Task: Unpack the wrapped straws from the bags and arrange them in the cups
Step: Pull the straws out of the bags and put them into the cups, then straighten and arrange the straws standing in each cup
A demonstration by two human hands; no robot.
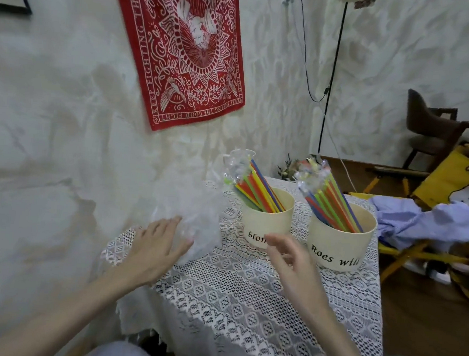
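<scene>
Straws fill two cream cups on a small surface covered with a white lace cloth. The left cup has black letters on its side, partly hidden by a finger. It holds a bunch of bright straws in red, yellow, green, orange and blue, leaning to the left, with shiny clear wrap on the tops. The right cup says "Roes will" and holds another bunch of wrapped straws, also leaning left. The two cups stand near each other but do not touch.

A crumpled clear plastic bag sits at the left edge of the surface, just beside the left cup. The left hand lies flat on the bag with its fingers straight and spread, not curled around it. The right hand hangs in the air in front of the left cup, fingers loose and a little bent, holding nothing.

Behind, a red cloth with white patterns hangs on the pale wall. A black lamp pole stands in the corner. A brown chair and a yellow folding chair with blue fabric on it are at the right.
</scene>
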